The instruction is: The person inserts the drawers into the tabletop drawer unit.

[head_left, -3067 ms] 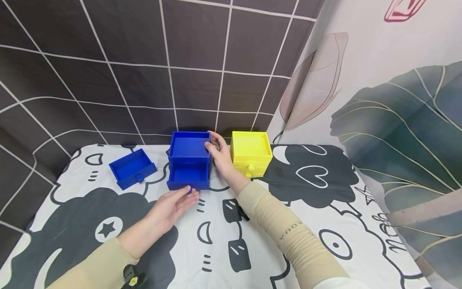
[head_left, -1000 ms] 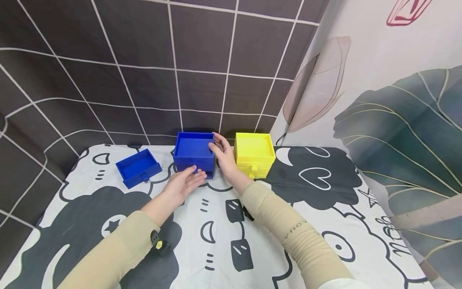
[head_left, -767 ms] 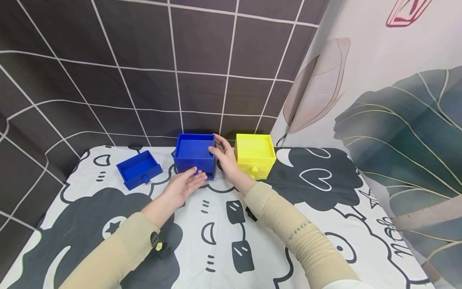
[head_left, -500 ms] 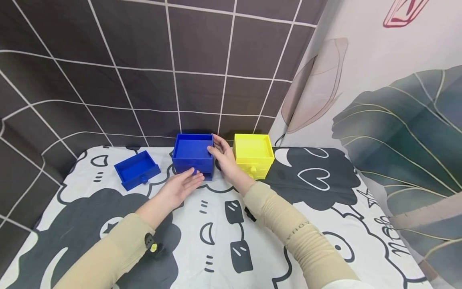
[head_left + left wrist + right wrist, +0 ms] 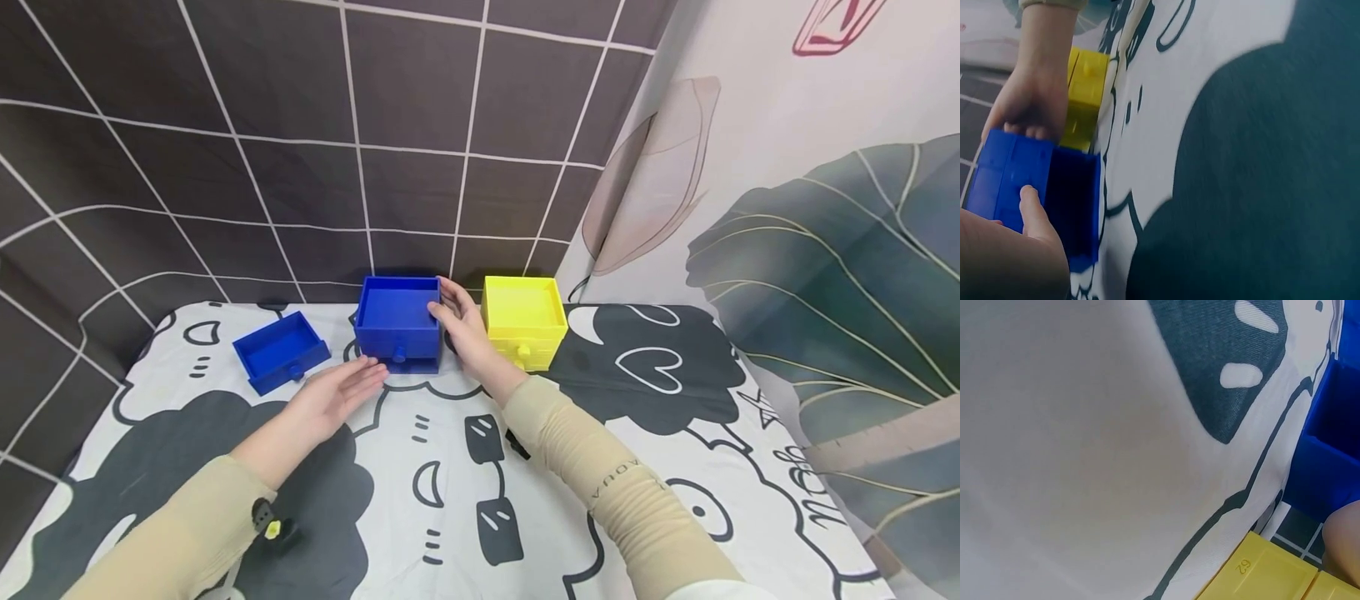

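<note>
A small blue drawer cabinet point(image 5: 397, 310) stands near the back of the table, its round-knobbed drawer point(image 5: 400, 354) pushed in. Beneath that drawer, the left wrist view shows an open compartment point(image 5: 1072, 206). My right hand point(image 5: 468, 337) holds the cabinet's right side, thumb at the top rim and fingers round the back. My left hand point(image 5: 322, 404) is at the cabinet's lower left front, fingers extended and holding nothing. In the left wrist view its thumb point(image 5: 1035, 215) overlaps the drawer front near the knob. A loose blue drawer point(image 5: 279, 350) lies at the left.
Close to my right hand stands a yellow drawer cabinet point(image 5: 523, 308) with knobs on its front. A patterned black-and-white cloth point(image 5: 450, 517) covers the table. Behind it hangs a dark grid-lined curtain point(image 5: 300, 167), with a printed pale curtain point(image 5: 750, 83) at the right.
The blue cabinet's drawer, sticking out earlier, has been pushed in. My left hand has since left its knob and moved left. My right hand keeps its hold on the cabinet.
</note>
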Tool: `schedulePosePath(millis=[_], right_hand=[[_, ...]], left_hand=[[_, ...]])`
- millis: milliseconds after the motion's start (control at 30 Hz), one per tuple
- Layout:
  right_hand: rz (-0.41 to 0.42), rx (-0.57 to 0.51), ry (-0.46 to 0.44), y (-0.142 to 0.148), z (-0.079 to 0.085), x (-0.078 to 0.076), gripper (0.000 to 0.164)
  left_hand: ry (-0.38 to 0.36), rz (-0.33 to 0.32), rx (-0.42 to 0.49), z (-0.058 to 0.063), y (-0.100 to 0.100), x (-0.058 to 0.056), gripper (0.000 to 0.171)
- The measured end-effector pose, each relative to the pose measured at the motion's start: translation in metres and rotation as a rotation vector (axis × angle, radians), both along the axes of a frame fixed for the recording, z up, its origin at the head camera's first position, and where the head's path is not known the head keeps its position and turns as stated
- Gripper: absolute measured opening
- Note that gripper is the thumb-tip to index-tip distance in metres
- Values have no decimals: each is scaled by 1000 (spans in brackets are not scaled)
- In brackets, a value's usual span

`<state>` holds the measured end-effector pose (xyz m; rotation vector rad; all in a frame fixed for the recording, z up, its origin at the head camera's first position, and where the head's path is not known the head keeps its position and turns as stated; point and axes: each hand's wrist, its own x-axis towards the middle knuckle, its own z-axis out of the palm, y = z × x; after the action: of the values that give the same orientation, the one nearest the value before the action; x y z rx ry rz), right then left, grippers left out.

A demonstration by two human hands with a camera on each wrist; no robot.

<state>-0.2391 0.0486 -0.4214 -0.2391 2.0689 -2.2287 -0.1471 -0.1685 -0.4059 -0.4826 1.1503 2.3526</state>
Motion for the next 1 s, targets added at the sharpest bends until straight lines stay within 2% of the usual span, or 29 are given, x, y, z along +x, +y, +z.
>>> schedulePosePath(millis=[100,200,333,600,733,867,1000], right_hand=[[0,5,-4,0,0,0,58],[1,5,-3,0,0,-1,57],[-1,8,-7,0,0,-1,57],[5,17,-15,0,0,-2,57],[4,23,-14,0,1,-1,57],[0,20,-10,0,-1,-1,56],[-4,20,-4,1,-2,-1,57]], left_hand=[[0,13,27,-1,-14,2,11],[-10,30,48,-1,-26,3,17],[-24,45,28,-2,-39,3,23],[-88,72,37,-11,-57,7,12],[-101,71,66,-18,-65,10,22],[-82,44,79,-25,-72,13,35],[-89,41,76,-28,-77,14,39]])
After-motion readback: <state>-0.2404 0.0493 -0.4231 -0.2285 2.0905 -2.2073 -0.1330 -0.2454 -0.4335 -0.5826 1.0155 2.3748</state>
